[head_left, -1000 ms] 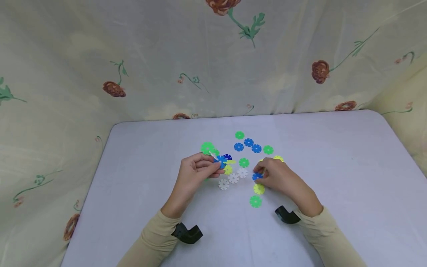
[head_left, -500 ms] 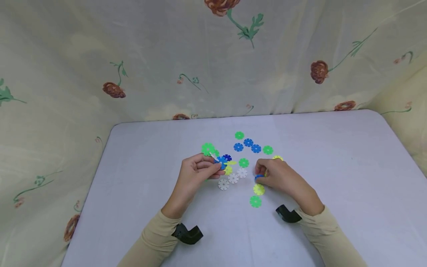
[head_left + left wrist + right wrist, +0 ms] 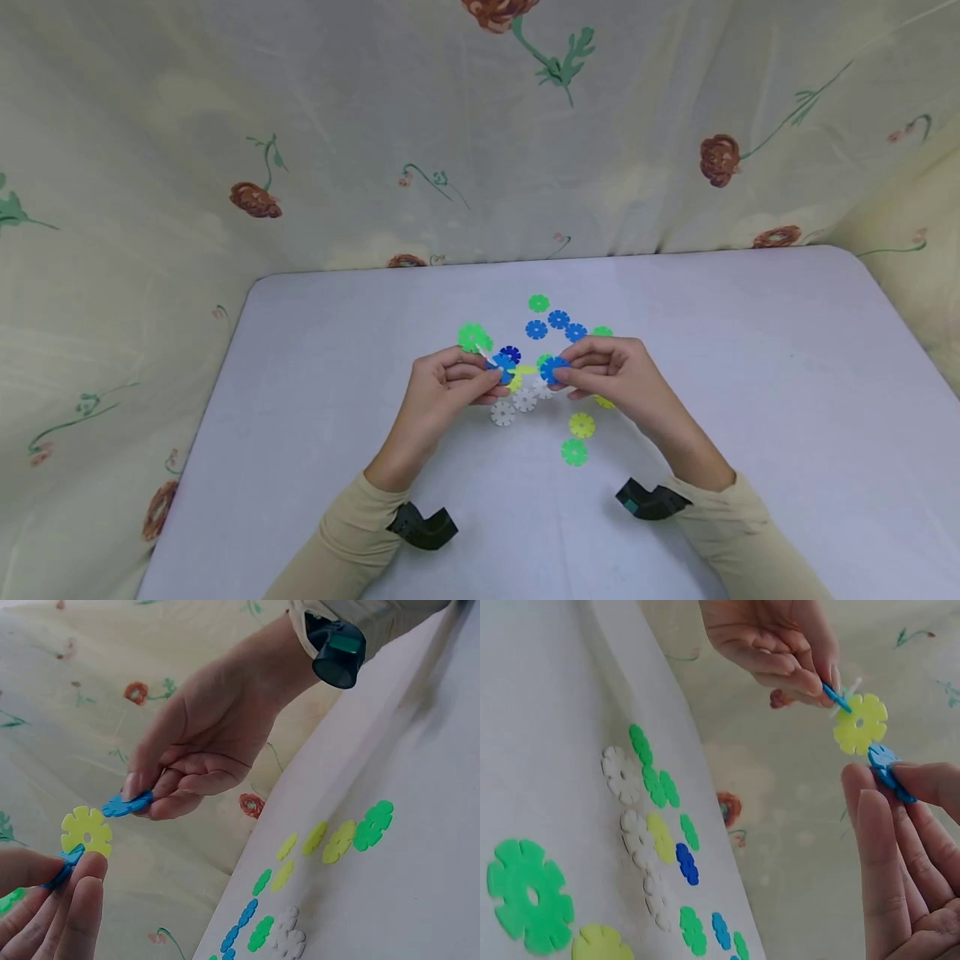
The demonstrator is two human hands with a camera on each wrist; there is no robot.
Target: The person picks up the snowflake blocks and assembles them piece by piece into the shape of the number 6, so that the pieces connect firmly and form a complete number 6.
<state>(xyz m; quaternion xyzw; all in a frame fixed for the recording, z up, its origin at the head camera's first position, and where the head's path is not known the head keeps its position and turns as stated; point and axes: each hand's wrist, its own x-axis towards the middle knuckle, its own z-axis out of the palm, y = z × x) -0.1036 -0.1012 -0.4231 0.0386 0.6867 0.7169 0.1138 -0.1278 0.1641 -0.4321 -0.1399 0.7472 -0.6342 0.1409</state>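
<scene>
In the head view my left hand (image 3: 438,396) pinches a blue notched plastic disc (image 3: 504,369) between thumb and fingers. A yellow disc (image 3: 860,724) is slotted into it edge-on, and a white piece (image 3: 855,686) also sticks out from the joint. A bright green disc (image 3: 474,337) shows just beyond the left fingertips. My right hand (image 3: 618,375) pinches a second blue disc (image 3: 553,369), raised above the table. That disc's rim is right at the yellow disc's edge in the right wrist view. Both hands face each other over the loose discs.
Loose discs lie on the white table (image 3: 360,333): white ones (image 3: 503,413), a yellow one (image 3: 582,425), green ones (image 3: 574,452), several blue ones (image 3: 558,319) and a dark blue one (image 3: 511,354). A flowered curtain (image 3: 337,150) hangs behind.
My right hand has lifted its blue disc from the table and moved it left and away from me, up to the yellow disc. The left hand has shifted slightly right.
</scene>
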